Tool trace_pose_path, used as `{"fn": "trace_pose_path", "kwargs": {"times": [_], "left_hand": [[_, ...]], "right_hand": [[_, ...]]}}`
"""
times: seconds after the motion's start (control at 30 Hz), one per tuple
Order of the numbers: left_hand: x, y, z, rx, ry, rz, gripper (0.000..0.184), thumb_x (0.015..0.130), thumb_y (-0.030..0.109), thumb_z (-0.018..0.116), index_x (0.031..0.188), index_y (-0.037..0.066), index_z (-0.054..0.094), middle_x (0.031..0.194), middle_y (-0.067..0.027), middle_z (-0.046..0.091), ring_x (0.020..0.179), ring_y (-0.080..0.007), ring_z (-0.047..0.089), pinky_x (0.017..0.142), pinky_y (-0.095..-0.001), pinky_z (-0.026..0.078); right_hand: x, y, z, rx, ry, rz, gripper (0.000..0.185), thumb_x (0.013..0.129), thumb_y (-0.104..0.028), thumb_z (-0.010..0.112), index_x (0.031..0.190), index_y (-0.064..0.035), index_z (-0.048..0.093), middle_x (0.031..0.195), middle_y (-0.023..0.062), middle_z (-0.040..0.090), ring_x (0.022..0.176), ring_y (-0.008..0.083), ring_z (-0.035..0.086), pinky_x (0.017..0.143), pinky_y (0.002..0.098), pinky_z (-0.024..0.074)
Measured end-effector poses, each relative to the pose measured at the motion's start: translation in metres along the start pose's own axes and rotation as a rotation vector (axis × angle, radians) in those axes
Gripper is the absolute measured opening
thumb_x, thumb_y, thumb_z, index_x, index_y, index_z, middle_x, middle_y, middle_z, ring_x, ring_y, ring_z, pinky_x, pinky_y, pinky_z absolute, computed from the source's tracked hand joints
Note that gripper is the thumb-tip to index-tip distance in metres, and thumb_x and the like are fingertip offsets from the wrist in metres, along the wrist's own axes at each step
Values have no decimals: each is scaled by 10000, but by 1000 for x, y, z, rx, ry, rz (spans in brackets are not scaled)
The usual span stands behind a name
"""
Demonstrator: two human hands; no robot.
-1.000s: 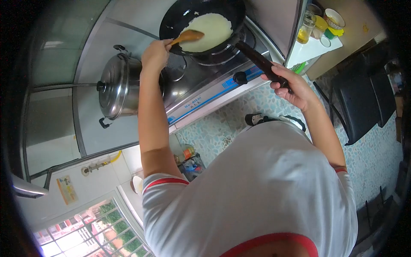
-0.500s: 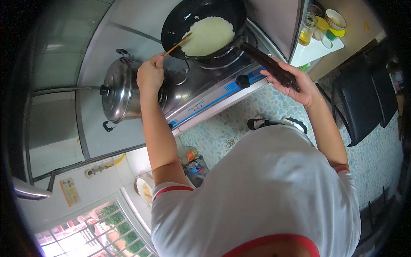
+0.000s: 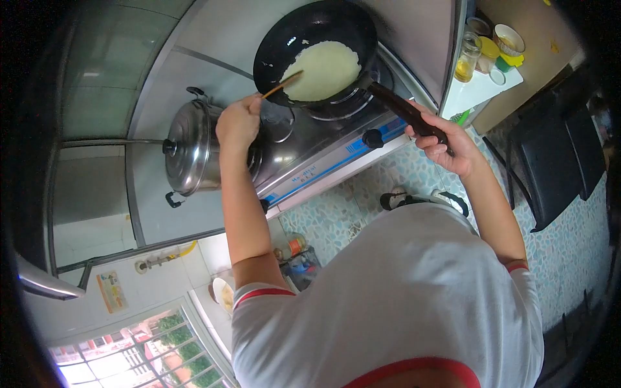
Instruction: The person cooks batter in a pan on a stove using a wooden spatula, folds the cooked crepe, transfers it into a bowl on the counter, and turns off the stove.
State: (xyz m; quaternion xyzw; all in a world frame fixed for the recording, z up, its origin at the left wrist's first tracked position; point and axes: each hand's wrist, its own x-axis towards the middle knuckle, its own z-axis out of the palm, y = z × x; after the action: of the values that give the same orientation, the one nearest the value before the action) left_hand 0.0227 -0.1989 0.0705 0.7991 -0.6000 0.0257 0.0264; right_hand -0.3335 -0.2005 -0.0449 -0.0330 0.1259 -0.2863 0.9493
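Note:
A black wok (image 3: 272,39) sits over the burner, its dark handle (image 3: 404,110) pointing down to the right. My right hand (image 3: 449,142) is wrapped round the end of this handle. A pale, flat round of batter or pancake (image 3: 333,68) lies in the wok. My left hand (image 3: 239,123), at the wok's left side, grips a wooden spatula (image 3: 281,85). The spatula is seen nearly edge-on, with its tip over the left part of the pancake; whether it touches is unclear.
A lidded steel pot (image 3: 191,149) stands left of my left hand on the stove (image 3: 304,139). Jars (image 3: 467,58) and a bowl (image 3: 509,40) are on a white shelf at upper right. A black chair (image 3: 550,165) stands at right.
The spatula has turned from showing its broad face to nearly edge-on, still in my left hand. My right hand stays on the handle. The whole view has shifted slightly.

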Motion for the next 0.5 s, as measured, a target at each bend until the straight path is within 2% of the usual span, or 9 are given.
{"fn": "trace_pose_path", "kwargs": {"times": [0.1, 0.33, 0.43, 0.5], "left_hand": [[12, 14, 18, 50, -25, 91, 253, 848, 321, 461, 989, 212, 641, 920, -122, 620, 863, -320, 577, 731, -409, 455], [68, 11, 48, 215, 12, 127, 239, 855, 277, 467, 989, 194, 648, 911, -150, 617, 848, -333, 580, 723, -417, 459], [82, 30, 48, 174, 73, 4, 261, 856, 294, 458, 999, 181, 643, 925, -156, 616, 863, -335, 580, 737, -423, 456], [98, 45, 57, 66, 21, 61, 279, 844, 283, 435, 951, 137, 647, 962, -159, 612, 902, -345, 576, 763, -424, 456]], "right_hand": [[0, 1, 1, 6, 2, 3, 418, 881, -145, 478, 1284, -204, 381, 903, 132, 501, 539, 59, 401, 382, 132, 301], [-2, 3, 2, -16, 52, -6, 426, 871, -146, 497, 1279, -208, 390, 923, 136, 507, 532, 59, 400, 386, 138, 303], [-1, 2, 2, -15, 44, -13, 423, 867, -150, 505, 1273, -211, 399, 929, 136, 511, 530, 60, 400, 388, 137, 301], [0, 3, -1, -4, 29, -4, 420, 866, -151, 509, 1268, -215, 405, 930, 136, 514, 530, 59, 400, 388, 136, 297]]}}
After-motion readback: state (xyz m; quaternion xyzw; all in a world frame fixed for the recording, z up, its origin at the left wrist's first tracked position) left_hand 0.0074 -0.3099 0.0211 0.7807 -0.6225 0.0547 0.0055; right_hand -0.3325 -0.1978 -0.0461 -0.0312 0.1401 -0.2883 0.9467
